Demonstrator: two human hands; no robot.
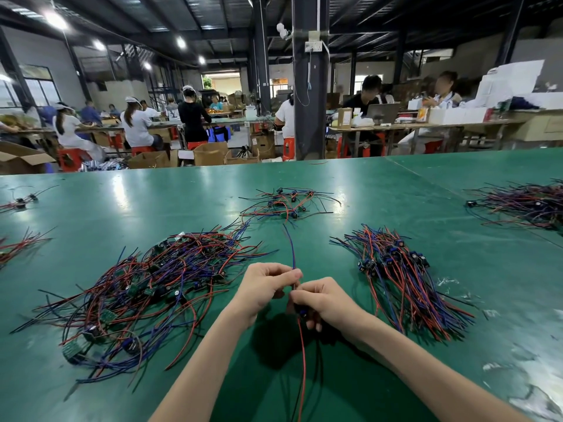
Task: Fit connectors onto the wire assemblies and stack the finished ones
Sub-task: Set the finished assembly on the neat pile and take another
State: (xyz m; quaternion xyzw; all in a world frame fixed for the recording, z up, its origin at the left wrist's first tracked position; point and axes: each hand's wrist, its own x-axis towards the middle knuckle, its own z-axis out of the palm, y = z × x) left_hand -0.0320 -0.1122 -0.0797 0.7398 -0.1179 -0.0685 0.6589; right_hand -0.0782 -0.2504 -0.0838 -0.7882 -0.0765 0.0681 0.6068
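My left hand [264, 287] and my right hand [320, 300] meet above the green table [396, 196], both holding one wire assembly. The left fingers pinch a blue wire [291, 248] that runs up and away. The right hand grips a small blue connector [302, 313], partly hidden by the fingers, with a red wire [302, 360] and a black wire hanging toward me. A loose tangle of wires with small circuit boards [143, 287] lies to the left. A neater stack of assemblies with blue connectors [396, 269] lies to the right.
A smaller heap of wired parts [286, 204] sits further back at centre, another pile [527, 205] at far right, and a few stray wires [18, 202] at the left edge. Worn white patches mark the table at right. People work at benches beyond the table.
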